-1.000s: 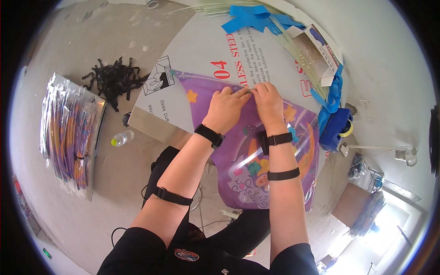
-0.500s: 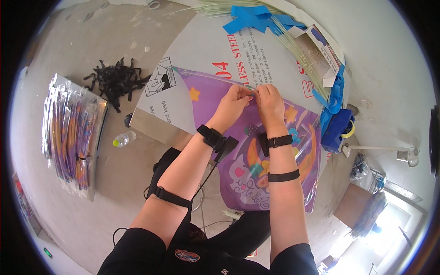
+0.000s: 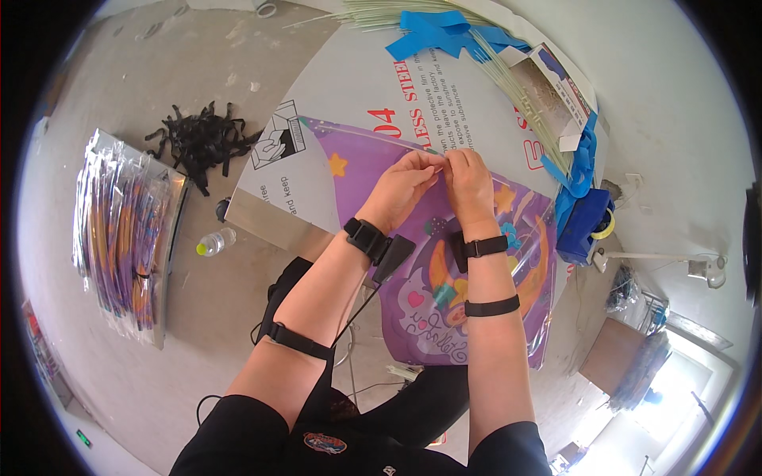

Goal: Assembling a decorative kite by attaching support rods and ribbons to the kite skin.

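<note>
A purple printed sheet (image 3: 349, 194) with orange stars, a moon and a glossy film-like surface lies over the near part of the table, its lower end hanging toward my lap. At its far edge my left hand (image 3: 403, 190) is closed, thumb and forefinger pinching the border. Right beside it my right hand (image 3: 470, 186) also pinches that edge, the fingertips of both hands almost touching. Whatever small piece may sit between the fingertips is too hidden to make out. Black straps circle both of my forearms.
The table (image 3: 317, 87) bears a printed white film. Across it lie thin pale rods (image 3: 520, 99), blue ribbon (image 3: 436, 32), an open box (image 3: 552, 91) and a blue tape dispenser (image 3: 583, 234). Left on the floor are black strips (image 3: 205, 143), a bottle (image 3: 216, 242) and wrapped bundles (image 3: 119, 230).
Both hands stay at the sheet's far edge. My left hand's fingers have shifted slightly, closer against the right fingertips, and its wrist has turned a little.
</note>
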Demonstrator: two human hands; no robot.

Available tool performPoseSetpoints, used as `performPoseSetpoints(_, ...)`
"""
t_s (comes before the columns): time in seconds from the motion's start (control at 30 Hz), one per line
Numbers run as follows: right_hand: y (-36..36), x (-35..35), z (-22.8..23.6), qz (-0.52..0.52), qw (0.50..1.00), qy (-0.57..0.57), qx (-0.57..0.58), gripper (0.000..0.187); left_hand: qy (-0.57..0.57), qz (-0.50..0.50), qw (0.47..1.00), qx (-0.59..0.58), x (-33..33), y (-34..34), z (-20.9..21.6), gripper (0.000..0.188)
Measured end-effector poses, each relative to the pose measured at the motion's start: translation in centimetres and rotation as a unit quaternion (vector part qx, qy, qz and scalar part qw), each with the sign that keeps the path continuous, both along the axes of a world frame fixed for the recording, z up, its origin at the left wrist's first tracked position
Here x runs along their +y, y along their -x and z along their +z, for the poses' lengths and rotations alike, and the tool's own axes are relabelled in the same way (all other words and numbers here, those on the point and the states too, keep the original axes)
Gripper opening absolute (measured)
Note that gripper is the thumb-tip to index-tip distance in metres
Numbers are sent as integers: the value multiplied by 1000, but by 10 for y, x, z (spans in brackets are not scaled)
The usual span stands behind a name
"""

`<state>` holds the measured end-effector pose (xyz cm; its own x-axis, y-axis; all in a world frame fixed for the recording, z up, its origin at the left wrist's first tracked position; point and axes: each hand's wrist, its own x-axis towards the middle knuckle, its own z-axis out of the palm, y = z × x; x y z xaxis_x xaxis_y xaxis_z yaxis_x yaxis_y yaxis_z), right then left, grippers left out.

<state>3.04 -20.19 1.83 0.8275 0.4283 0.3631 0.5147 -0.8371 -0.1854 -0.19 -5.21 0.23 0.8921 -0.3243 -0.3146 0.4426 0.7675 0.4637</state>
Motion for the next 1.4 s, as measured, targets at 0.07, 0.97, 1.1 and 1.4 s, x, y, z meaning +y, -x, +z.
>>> performPoseSetpoints(0.07, 0, 0, -1, -2, 1000, 1, 9, 12, 26, 3, 1000, -2, 0, 1, -4, 17)
performPoseSetpoints(0.97, -32, -16, 8, -68, 935, -205, 281, 11, -2, -1, 1000, 4, -3, 4, -2, 17)
performPoseSetpoints(1.1, -31, -15, 8, -86, 924, -216, 304, 13, -43, -4, 999, -5, -4, 4, -5, 17)
performPoseSetpoints(1.4, -23, -11, 2, -84, 920, -285, 257, 9, -221, -37, 974, -30, 3, 3, 5, 15)
